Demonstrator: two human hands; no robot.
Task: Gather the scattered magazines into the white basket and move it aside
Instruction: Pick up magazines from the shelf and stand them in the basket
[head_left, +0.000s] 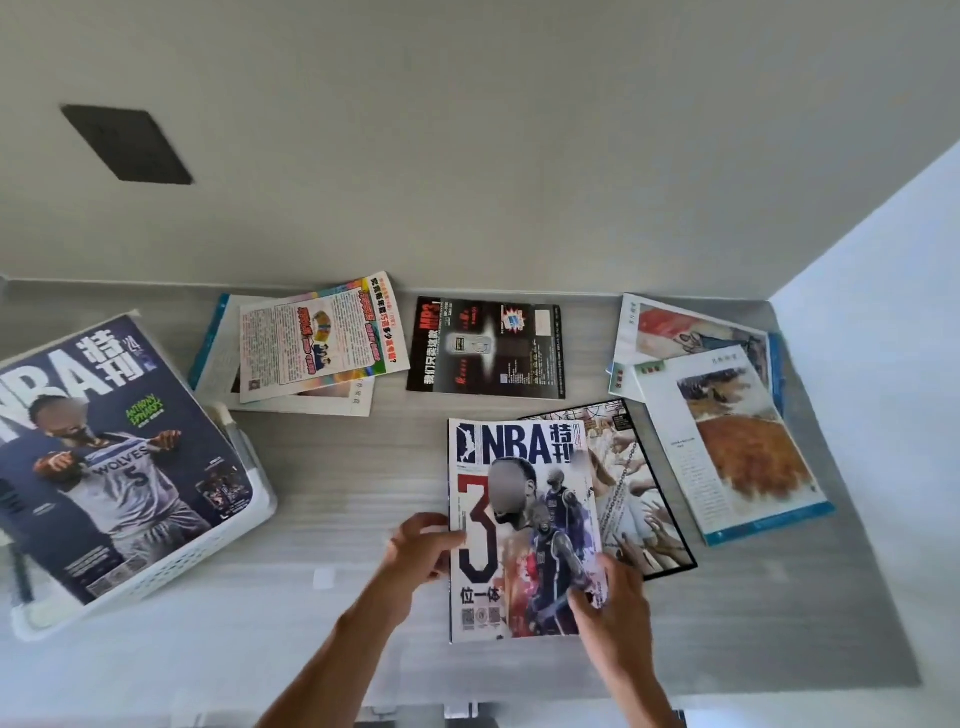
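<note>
An NBA magazine with a big red 3 (519, 525) lies near the table's front edge. My left hand (421, 545) grips its left edge and my right hand (610, 587) grips its lower right corner. It overlaps a black-bordered magazine (644, 499). The white basket (208, 551) stands at the left and holds a dark blue NBA magazine (109, 452). Further back lie a colourful magazine (317, 338) on top of another one, a black MP3 magazine (485, 348), and two blue-edged magazines (727, 441) at the right.
The grey table (337, 467) ends at a white wall behind and another wall (883, 312) at the right. A dark plate (127, 145) is set in the back wall. A small white tag (324, 578) lies on the table near my left forearm.
</note>
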